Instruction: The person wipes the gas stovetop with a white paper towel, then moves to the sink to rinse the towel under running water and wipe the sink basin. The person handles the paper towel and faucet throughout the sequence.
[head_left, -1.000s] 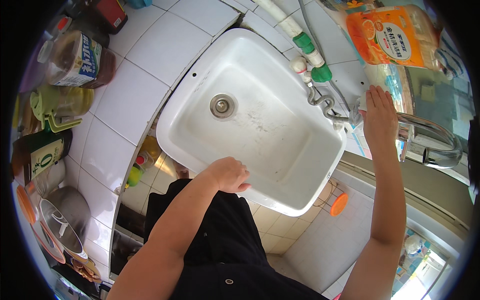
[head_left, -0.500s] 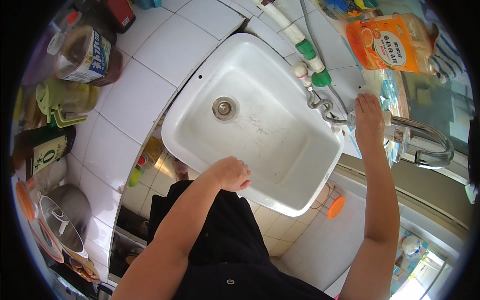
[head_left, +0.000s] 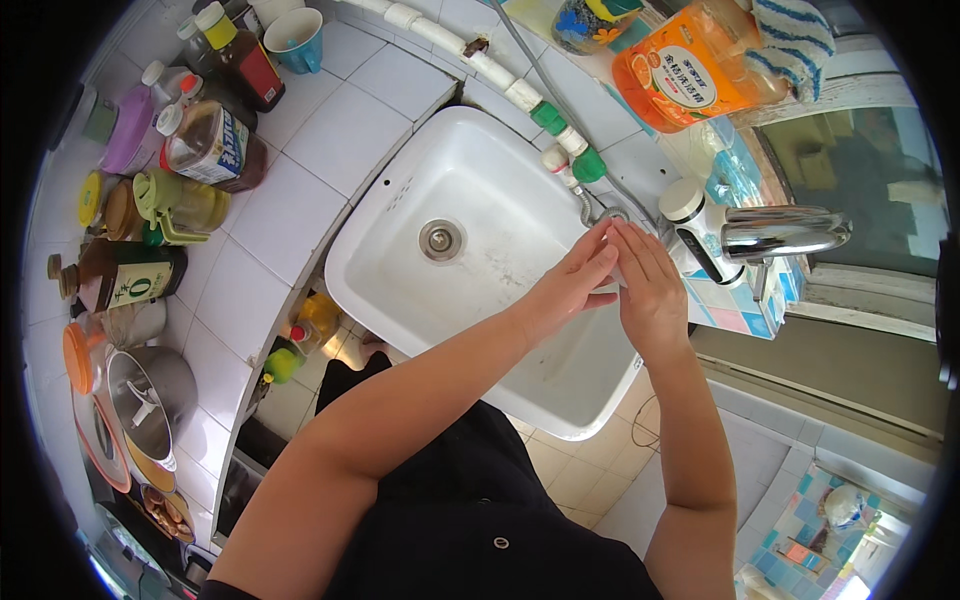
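Over the right side of the white sink (head_left: 390, 270), my two hands meet with their fingers pressed together. My right hand (head_left: 652, 295) lies with its long fingers against the fingertips of my left hand (head_left: 565, 290). A little pale surface shows between the palms; what it is, I cannot make out. The left thumb side faces up, and a lower finger sticks out toward the right hand. Just beyond my right hand stands a white and chrome faucet (head_left: 720, 235) with its spout pointing right. The sink's metal drain (head_left: 441, 240) lies to the left of both hands.
White pipes with green joints (head_left: 549, 118) run behind the sink. An orange detergent bottle (head_left: 680, 75) and a striped cloth (head_left: 795, 40) are at the far right. On the left counter stand several bottles, an oil jug (head_left: 185, 203), a blue cup (head_left: 295, 42) and a metal pot (head_left: 150, 400).
My right hand has come back from beside the faucet to over the sink. My left hand has moved up and right from the sink's near edge to meet it. The view has shifted.
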